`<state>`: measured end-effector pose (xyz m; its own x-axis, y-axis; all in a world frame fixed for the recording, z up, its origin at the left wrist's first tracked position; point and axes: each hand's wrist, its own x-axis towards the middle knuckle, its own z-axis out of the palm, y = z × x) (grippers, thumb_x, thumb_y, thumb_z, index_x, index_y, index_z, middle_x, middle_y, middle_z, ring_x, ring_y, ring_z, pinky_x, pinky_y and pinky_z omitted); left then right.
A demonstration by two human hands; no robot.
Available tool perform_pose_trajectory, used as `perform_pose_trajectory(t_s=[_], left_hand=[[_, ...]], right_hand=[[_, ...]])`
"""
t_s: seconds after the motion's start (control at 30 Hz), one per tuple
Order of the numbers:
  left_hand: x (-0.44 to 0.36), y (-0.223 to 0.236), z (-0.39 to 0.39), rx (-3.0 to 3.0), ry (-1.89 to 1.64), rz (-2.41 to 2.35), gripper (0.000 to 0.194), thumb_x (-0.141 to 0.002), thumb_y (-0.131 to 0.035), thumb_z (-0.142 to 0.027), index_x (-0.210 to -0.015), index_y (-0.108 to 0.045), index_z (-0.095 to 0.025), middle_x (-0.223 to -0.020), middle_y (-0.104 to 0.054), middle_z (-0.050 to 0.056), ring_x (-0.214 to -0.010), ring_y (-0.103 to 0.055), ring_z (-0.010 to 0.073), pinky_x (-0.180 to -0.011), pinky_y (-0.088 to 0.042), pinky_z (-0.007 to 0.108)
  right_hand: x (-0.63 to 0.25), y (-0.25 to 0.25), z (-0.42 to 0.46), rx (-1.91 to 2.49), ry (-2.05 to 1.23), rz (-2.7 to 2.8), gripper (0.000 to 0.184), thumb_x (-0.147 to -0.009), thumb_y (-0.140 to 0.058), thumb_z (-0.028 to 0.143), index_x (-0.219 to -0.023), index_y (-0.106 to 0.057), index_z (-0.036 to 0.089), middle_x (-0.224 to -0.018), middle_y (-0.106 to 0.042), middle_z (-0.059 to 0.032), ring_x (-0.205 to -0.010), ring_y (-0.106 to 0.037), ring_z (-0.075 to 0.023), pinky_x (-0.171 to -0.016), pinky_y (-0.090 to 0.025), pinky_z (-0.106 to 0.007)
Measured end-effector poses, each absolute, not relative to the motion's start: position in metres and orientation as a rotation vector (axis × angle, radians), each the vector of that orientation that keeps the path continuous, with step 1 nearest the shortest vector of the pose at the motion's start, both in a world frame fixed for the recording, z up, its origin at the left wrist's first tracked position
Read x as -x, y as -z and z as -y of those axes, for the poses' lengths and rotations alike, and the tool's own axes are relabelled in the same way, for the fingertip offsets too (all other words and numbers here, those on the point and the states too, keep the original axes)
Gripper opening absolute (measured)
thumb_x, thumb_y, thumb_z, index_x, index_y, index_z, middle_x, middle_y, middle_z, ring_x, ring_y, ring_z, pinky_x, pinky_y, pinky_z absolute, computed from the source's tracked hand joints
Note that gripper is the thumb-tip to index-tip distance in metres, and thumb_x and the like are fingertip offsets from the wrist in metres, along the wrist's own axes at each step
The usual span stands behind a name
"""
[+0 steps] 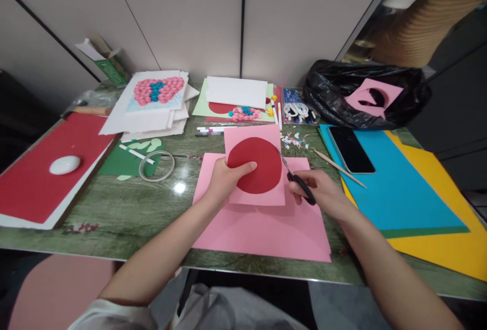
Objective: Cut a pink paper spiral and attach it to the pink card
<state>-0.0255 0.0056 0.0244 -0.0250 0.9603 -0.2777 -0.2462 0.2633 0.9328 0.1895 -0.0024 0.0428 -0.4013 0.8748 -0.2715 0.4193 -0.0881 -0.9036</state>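
My left hand (228,175) pinches a red paper circle (258,180) together with a smaller pink sheet (253,134) behind it, thumb lying on the red face. In my right hand (315,188) is a pair of scissors (302,188) with black handles. The blades reach up along the right edge of the circle, at the pink sheet's right side; whether they are parted is hard to see. Beneath both hands, larger pink paper (262,233) lies flat on the table.
Left are red paper (38,183) with a white oval object (64,165), a tape roll (157,166) and green paper (117,162). Right lie blue paper (407,188), a phone (352,150) and a wooden stick (338,168). A black plastic bag (327,91) holds pink cut-outs behind.
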Motion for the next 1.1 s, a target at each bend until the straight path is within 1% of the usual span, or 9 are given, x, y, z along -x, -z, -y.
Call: perform_pose_trajectory(t_s=[0.23,0.43,0.67,0.87,1.1], left_hand=[[0.027,-0.025,-0.007,-0.794,-1.149,-1.181,0.029,-0.058,-0.078,-0.028,-0.083,-0.07,-0.014,-0.089,-0.073,0.008,-0.084,-0.067,0.0234,-0.07,-0.055,0.031],[0.028,-0.024,-0.009,-0.794,-1.147,-1.185,0.029,-0.056,-0.079,-0.026,-0.081,-0.071,-0.015,-0.086,-0.073,0.007,-0.082,-0.067,0.0224,-0.069,-0.055,0.029],[0.029,-0.027,-0.009,-0.82,-1.12,-1.211,0.028,-0.057,-0.078,-0.028,-0.081,-0.071,-0.015,-0.086,-0.073,0.007,-0.083,-0.067,0.0237,-0.071,-0.055,0.032],[0.031,-0.026,-0.009,-0.842,-1.075,-1.186,0.025,-0.058,-0.078,-0.028,-0.078,-0.071,-0.015,-0.084,-0.073,0.007,-0.08,-0.068,0.0226,-0.068,-0.055,0.03],[0.028,-0.026,-0.007,-0.875,-1.012,-1.185,0.025,-0.058,-0.078,-0.028,-0.078,-0.071,-0.014,-0.083,-0.073,0.008,-0.079,-0.068,0.0231,-0.067,-0.055,0.03]], right_hand=[[-0.191,-0.043,0.002,1.406,-1.483,1.807,0.033,-0.077,-0.061,0.039,-0.055,-0.051,0.016,-0.052,-0.052,0.0007,-0.05,-0.046,-0.0105,-0.049,-0.032,-0.023],[-0.194,-0.041,0.001,1.408,-1.473,1.822,0.031,-0.077,-0.062,0.036,-0.055,-0.049,0.017,-0.051,-0.051,0.0017,-0.05,-0.045,-0.0107,-0.049,-0.032,-0.024],[-0.198,-0.042,0.0,1.421,-1.499,1.832,0.031,-0.075,-0.062,0.036,-0.053,-0.048,0.019,-0.049,-0.051,0.0019,-0.049,-0.045,-0.0114,-0.047,-0.031,-0.024],[-0.2,-0.042,-0.001,1.429,-1.541,1.849,0.031,-0.075,-0.061,0.039,-0.054,-0.049,0.018,-0.05,-0.054,0.0003,-0.049,-0.046,-0.0117,-0.047,-0.031,-0.025],[-0.198,-0.042,-0.001,1.412,-1.528,1.853,0.029,-0.076,-0.06,0.038,-0.058,-0.049,0.018,-0.054,-0.052,0.0009,-0.053,-0.047,-0.0119,-0.05,-0.034,-0.025]])
